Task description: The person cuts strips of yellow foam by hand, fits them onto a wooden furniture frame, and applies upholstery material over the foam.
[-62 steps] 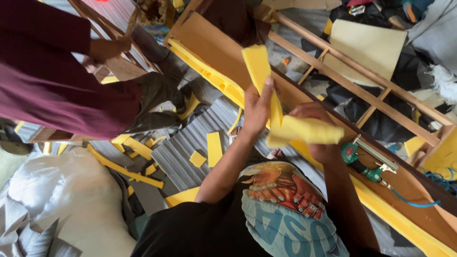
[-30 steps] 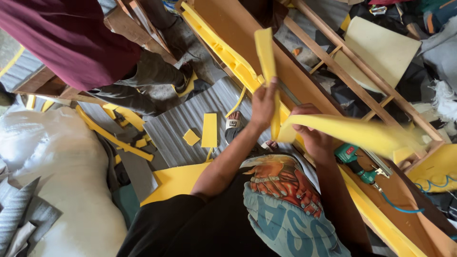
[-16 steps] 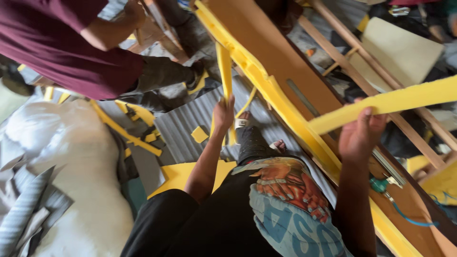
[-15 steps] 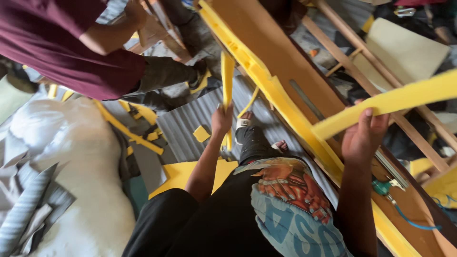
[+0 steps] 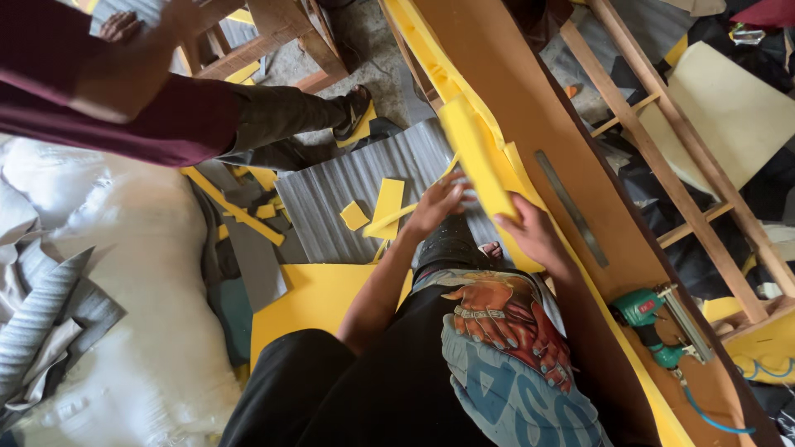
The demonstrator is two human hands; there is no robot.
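Moved: both hands are now lowering onto one foam strip (image 5: pixel 480 161), no longer raised apart.
Left hand (image 5: pixel 439 203): fingers spreading flat against it.
Right hand (image 5: pixel 530 232): fingers curling around its lower end.
Nearby: green nail gun (image 5: pixel 662 323) lying on the board (image 5: pixel 513 74).

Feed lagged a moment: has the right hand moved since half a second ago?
Yes. The right hand has come down from holding a foam strip in the air to press the yellow foam strip against the long brown board.

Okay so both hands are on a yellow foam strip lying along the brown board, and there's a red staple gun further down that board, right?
Not quite. In the head view the staple gun is green, not red. The rest holds: the left hand and the right hand are both on the yellow foam strip, which lies along the brown board, and the gun sits further down that board.
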